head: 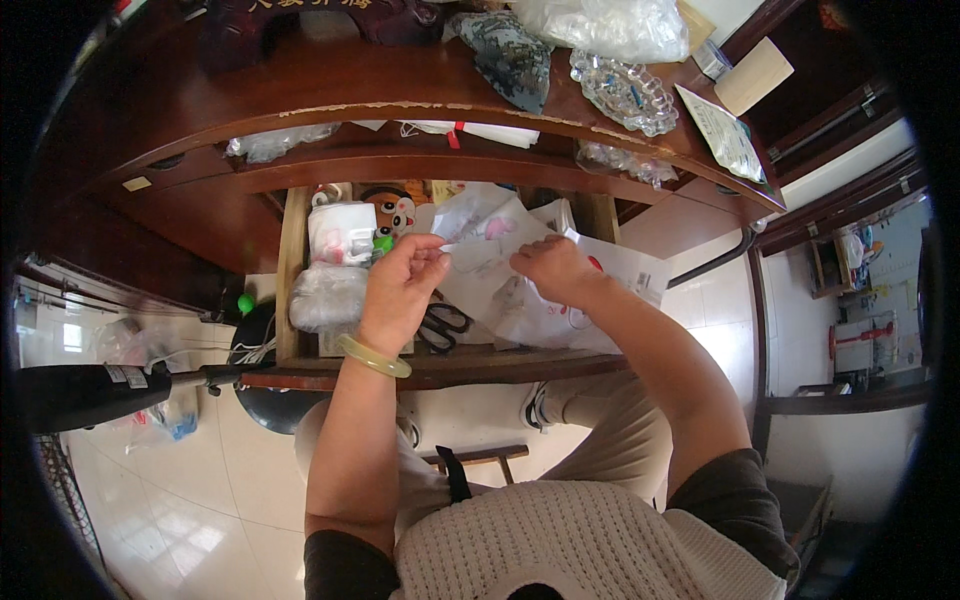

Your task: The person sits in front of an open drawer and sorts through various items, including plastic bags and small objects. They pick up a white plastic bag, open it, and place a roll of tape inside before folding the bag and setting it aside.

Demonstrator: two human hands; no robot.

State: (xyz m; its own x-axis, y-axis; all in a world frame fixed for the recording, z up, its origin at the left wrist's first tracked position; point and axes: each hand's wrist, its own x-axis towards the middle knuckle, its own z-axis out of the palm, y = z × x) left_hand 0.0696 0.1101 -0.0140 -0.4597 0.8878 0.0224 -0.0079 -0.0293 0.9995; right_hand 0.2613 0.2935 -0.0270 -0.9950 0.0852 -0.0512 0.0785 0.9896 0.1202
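Observation:
A thin white plastic bag (pixel 480 281) with red and pink print spreads over the right part of an open wooden drawer (pixel 450 373). My right hand (pixel 559 268) pinches the bag near its upper middle, fingertips bent down and partly hidden. At the bag's left edge, my left hand (pixel 409 289) has thumb and forefinger close together on the thin film. A pale green bangle (pixel 373 357) circles my left wrist. Black-handled scissors (pixel 444 328) lie in the drawer just right of that wrist, their blades covered. Left of it sit a wrapped white pack (pixel 341 232) and a bundled clear plastic bag (pixel 328 296).
Above the drawer, the desk top (pixel 360 94) carries a glass ashtray (pixel 626 91), a camouflage cloth (pixel 506 56) and a flat packet (pixel 721 139). A cartoon dog face (pixel 395 214) shows at the drawer's back. A black pole-like object (pixel 97 394) juts in from the left.

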